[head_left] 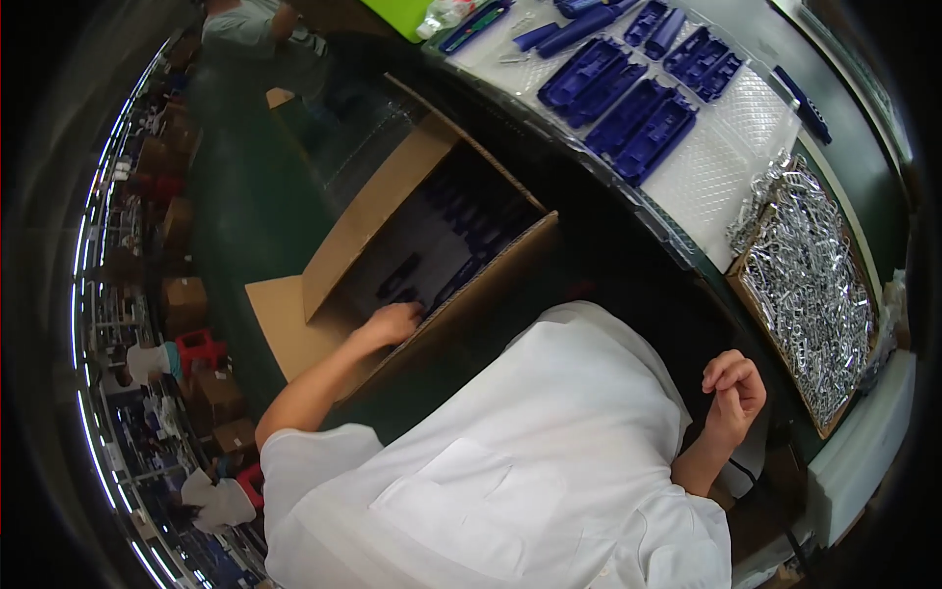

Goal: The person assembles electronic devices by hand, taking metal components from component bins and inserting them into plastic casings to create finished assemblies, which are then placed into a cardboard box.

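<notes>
My left hand (395,322) reaches into an open cardboard box (358,231), close to its near wall. Its fingers are curled down and their tips are partly hidden, so whatever they grip does not show. Dark blue plastic parts (400,279) lie inside the box, some right beside these fingers and more in rows toward the shadowed far end. My right hand (736,388) is raised on the right, with its fingers curled in toward the thumb and nothing visible in them. Nearest to it is a shallow carton (743,285) heaped with shiny metal clips (810,294).
On the worktable's quilted clear sheet (731,152) lie several blue plastic shells (643,133), partly in pairs. White foam sheets (863,447) stand beside the carton of clips. Another person (250,34) is at the far left; other people and red stools (201,348) show along the left rim.
</notes>
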